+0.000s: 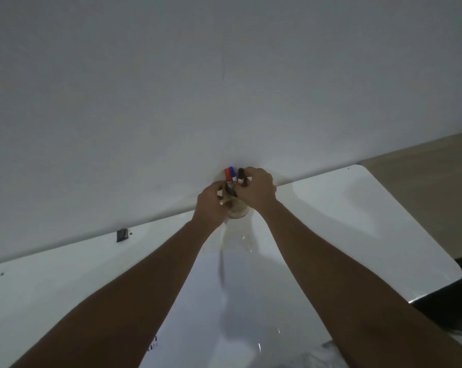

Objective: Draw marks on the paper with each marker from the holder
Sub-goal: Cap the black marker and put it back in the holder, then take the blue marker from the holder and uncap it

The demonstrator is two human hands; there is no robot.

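A clear glass holder (pixel 238 211) stands at the far edge of the white table, against the wall. Out of it stick a red-capped marker (pixel 228 173), a blue-capped marker (pixel 233 171) and a black-capped marker (pixel 241 175). My left hand (pixel 210 205) wraps the holder's left side. On the right, my right hand (pixel 259 189) has its fingers closed around the black marker's upper part. The white paper (pixel 198 301) lies between my forearms; several short blue marks (pixel 152 343) show near its lower left edge.
The white table (pixel 384 235) has a rounded right corner, with brown floor beyond. A small dark object (pixel 122 235) sits at the wall on the left. The plain white wall (pixel 224 75) rises right behind the holder.
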